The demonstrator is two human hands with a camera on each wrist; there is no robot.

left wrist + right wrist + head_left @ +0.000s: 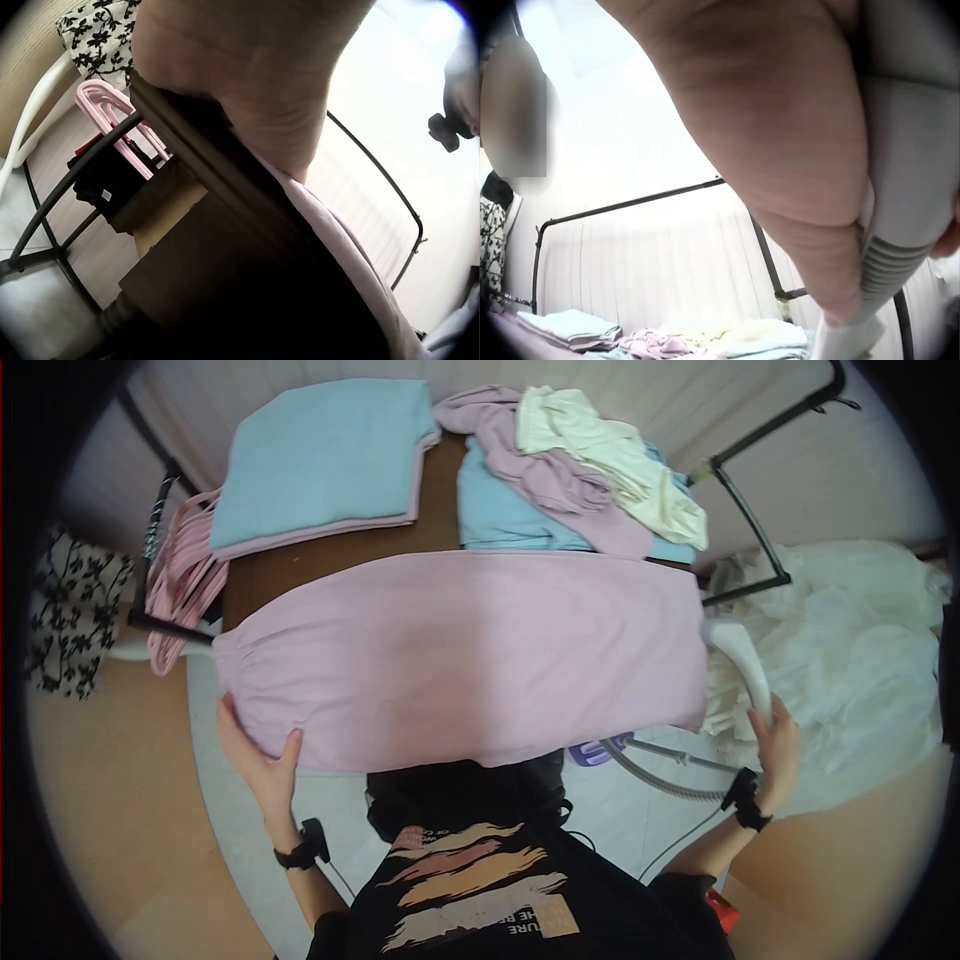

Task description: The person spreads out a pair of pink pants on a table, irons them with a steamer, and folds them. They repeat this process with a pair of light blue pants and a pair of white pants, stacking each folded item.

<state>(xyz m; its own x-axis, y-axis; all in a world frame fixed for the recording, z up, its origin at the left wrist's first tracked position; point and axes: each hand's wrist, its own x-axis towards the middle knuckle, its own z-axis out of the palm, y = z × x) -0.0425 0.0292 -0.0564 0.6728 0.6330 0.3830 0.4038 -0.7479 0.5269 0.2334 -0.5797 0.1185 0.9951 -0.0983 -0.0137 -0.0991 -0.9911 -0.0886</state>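
A pink garment (450,655) lies spread flat across the dark brown table (440,490), its gathered end at the left. At that end, my left hand (262,760) rests on the near corner, thumb and fingers spread along its edges. The left wrist view shows the thumb against the pink cloth (330,225) beside the dark table edge. Beyond the garment's right end, my right hand (775,755) grips the handle of a white handheld garment steamer (740,650). The steamer's ridged grey-white handle (911,157) fills the right side of the right wrist view.
Folded blue and pink cloth (325,455) lies at the back left, a loose pile of pink, cream and blue cloth (590,470) at the back right. Pink hangers (185,580) hang left on a black frame (765,545). White tulle (830,660) and a grey hose (660,785) are at right.
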